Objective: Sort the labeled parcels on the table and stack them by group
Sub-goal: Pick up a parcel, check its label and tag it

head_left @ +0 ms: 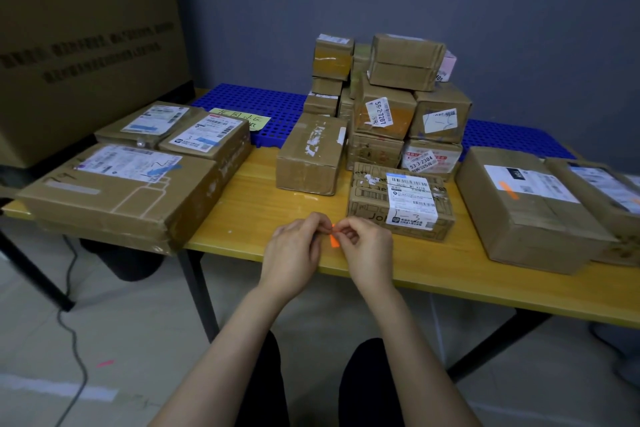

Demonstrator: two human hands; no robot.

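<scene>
Flat parcels (117, 191) are lying stacked at 9 o'clock on the yellow table (263, 208); at 6 o'clock the left hand (294, 253) and right hand (367, 248) are both pinching an orange sticker (334, 241) between their fingertips. A labelled box (401, 204) is sitting at 1 o'clock just beyond the right hand, a pile of small boxes (391, 97) is standing at 12, and two big boxes (526, 208) are resting at 3.

Yellow table (263, 204), black legs. Blue grid mat (270, 104) along 12 o'clock edge. Big flat box (114, 191) at 9 o'clock. Two flat boxes (207, 139) behind it, at 10. Plain brown box (308, 156) in middle. Tall pile of small boxes (388, 107) at 1 o'clock. White-label box (401, 201) at 4 o'clock of plain box. Two big boxes (530, 208) side by side at 3 o'clock end.
</scene>
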